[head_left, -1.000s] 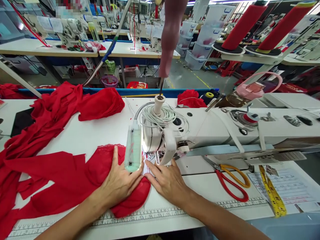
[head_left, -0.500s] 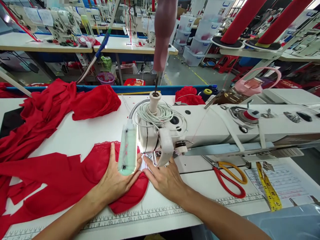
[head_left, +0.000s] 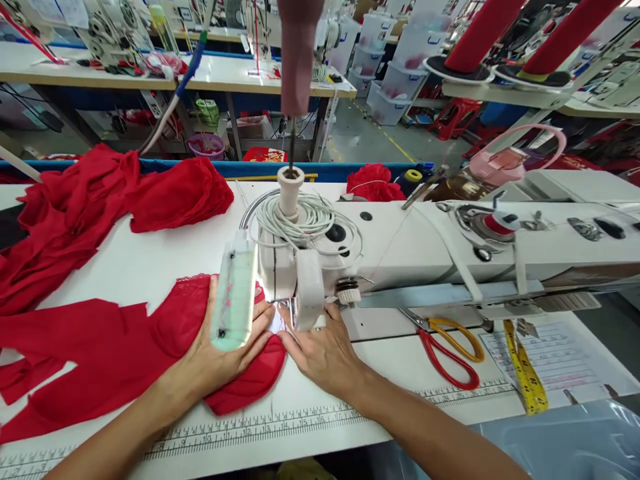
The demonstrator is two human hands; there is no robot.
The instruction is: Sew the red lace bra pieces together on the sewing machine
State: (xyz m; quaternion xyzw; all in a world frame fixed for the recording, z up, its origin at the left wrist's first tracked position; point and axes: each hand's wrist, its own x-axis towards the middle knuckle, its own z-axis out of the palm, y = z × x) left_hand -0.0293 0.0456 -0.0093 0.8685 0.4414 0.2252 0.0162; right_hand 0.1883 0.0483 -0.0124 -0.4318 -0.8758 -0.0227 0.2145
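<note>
My left hand (head_left: 220, 353) lies flat with fingers spread on a red lace-edged fabric piece (head_left: 175, 333) just left of the needle. My right hand (head_left: 320, 350) also rests flat on the table, its fingertips at the presser foot of the white sewing machine (head_left: 425, 253). A small white label (head_left: 276, 321) shows between the two hands under the foot. The machine's green-tinted lamp (head_left: 234, 300) hangs over my left fingers and hides part of them.
Heaps of red fabric (head_left: 75, 213) lie at the left and back of the white table (head_left: 150, 260). Red-and-yellow scissors (head_left: 445, 343) and a yellow tape measure (head_left: 523, 367) lie to the right, beside a printed sheet. Red thread cones (head_left: 487, 33) stand behind.
Both hands and the fabric have edged slightly leftward and away towards the needle; most of the shift comes from my head moving.
</note>
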